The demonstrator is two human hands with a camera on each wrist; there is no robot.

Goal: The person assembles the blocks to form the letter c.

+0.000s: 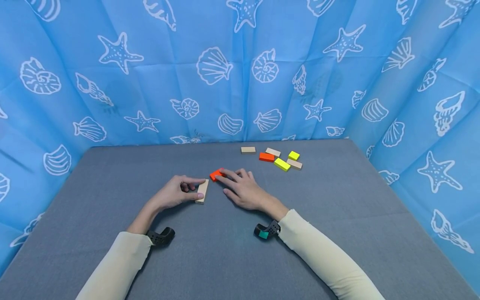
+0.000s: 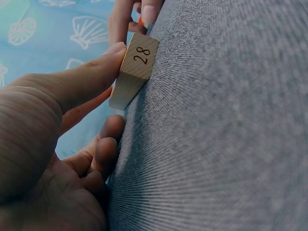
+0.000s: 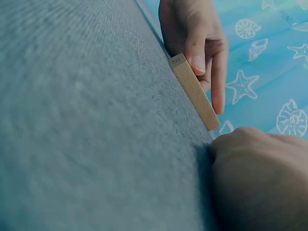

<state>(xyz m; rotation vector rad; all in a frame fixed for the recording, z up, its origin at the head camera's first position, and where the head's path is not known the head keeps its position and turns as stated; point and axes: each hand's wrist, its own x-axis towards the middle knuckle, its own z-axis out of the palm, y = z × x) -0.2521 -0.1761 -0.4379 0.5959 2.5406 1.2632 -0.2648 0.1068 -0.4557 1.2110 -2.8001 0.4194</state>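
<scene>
A plain wooden block (image 1: 202, 189) lies flat on the grey cloth, with the number 28 printed on its end in the left wrist view. My left hand (image 1: 178, 191) touches its top, thumb toward the near end and index finger at the far end; the other fingers bend under the palm. Just beyond it is a red block (image 1: 214, 175), partly covered by the fingers of my right hand (image 1: 245, 191). Those fingers reach forward and touch the red block from above. In the right wrist view, the back of my right hand (image 3: 260, 178) hides its fingertips.
Toward the back right lie several loose blocks: a separate wooden block (image 1: 248, 150), another wooden block (image 1: 273, 152), a red one (image 1: 266, 157), a long yellow one (image 1: 282, 164), a small yellow one (image 1: 294, 155) and a tan one (image 1: 294, 164). A blue shell-patterned curtain (image 1: 168, 83) borders the table.
</scene>
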